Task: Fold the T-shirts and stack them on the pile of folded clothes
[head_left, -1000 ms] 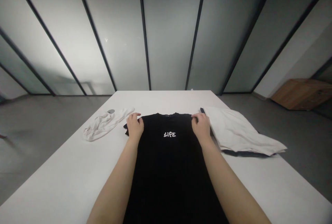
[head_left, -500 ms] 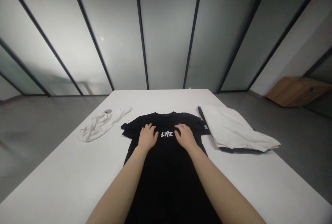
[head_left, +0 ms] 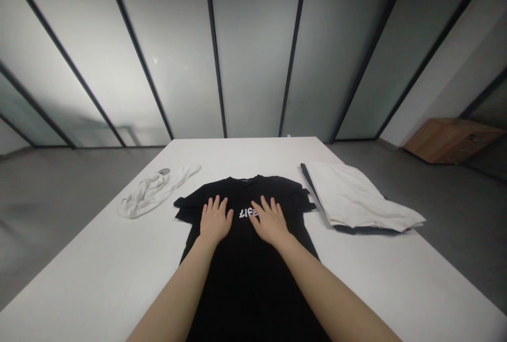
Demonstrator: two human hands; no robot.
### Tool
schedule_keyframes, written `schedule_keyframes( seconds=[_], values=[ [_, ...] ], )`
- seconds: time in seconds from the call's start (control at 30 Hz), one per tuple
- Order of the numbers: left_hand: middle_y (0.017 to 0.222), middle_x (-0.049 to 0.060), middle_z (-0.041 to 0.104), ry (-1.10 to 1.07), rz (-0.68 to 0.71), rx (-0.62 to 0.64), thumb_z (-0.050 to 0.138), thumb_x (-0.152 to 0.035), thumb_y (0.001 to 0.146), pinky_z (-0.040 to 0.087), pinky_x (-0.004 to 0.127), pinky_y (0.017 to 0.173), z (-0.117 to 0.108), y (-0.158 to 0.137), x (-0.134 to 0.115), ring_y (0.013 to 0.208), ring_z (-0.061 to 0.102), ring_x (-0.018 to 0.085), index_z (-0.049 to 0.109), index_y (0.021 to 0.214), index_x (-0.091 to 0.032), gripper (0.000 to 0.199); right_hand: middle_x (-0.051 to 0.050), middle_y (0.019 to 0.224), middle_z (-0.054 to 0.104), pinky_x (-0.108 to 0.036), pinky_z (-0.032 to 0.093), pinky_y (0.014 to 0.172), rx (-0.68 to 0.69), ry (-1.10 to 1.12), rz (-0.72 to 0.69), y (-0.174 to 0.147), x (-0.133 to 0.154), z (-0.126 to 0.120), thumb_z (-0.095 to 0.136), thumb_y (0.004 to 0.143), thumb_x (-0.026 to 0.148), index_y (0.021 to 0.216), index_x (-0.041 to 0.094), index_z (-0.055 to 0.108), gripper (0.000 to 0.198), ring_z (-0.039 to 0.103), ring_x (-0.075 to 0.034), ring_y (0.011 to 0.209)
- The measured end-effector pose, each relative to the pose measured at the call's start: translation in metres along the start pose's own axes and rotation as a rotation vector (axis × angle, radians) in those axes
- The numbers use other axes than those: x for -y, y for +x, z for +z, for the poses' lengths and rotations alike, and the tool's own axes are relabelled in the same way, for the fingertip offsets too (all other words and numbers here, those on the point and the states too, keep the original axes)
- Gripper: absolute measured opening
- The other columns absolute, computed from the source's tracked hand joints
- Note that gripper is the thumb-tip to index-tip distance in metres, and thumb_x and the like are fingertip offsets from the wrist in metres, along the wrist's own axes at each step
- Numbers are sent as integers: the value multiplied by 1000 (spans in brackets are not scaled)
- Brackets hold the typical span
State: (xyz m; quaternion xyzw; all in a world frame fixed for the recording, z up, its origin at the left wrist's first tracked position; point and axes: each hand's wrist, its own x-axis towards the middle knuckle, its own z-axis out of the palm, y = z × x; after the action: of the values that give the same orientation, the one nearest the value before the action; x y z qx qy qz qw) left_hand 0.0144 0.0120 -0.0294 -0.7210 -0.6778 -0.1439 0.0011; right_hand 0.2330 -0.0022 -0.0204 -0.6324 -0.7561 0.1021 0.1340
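While I watch from the head view, the black T-shirt (head_left: 257, 284) lies flat on the white desk (head_left: 396, 278), its long axis running from six o'clock, where it leaves my view, up to the collar (head_left: 245, 180) at twelve. The left hand (head_left: 215, 220) sits toward eleven and the right hand (head_left: 271, 220) toward one, both over the shirt's chest, so neither is plainly nearer to the garment. Both look palm down on the fabric, fingers spread wide, gripping nothing that I can see. White lettering (head_left: 243, 214) lies between them, partly covered by the right hand. Past the hands, I see sleeves (head_left: 184, 209) pointing toward ten and two.
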Motion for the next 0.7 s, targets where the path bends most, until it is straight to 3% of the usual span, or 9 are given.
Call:
schedule_keyframes(
  seconds=[0.13,0.33,0.57,0.7],
  values=[
    [168,15,43,9,-76,23,47,-49,103,26,62,126,-3,19,10,157,32,42,52,157,-24,60,-13,173,34,-60,18,126,-57,-35,190,29,-38,-13,44,106,53,162,28,47,61,25,-41,159],
    [166,20,44,57,-245,23,39,-47,105,30,56,125,-19,54,53,154,38,40,52,157,-14,62,-20,169,37,-63,22,123,-132,-83,409,61,-93,-35,39,106,50,161,21,48,63,29,-43,157],
    [151,27,57,116,-309,-70,45,-42,101,40,51,115,-24,60,70,140,53,40,53,151,-6,62,-23,153,55,-58,37,111,-247,-186,442,63,-95,-41,44,101,31,154,10,53,58,48,-44,140],
    [131,26,68,206,-358,0,47,-44,99,48,52,100,-35,75,72,126,60,43,66,130,-9,50,-28,129,69,-53,40,104,-189,-271,450,75,-98,-62,58,97,36,129,6,71,46,56,-43,126]
  ],
)
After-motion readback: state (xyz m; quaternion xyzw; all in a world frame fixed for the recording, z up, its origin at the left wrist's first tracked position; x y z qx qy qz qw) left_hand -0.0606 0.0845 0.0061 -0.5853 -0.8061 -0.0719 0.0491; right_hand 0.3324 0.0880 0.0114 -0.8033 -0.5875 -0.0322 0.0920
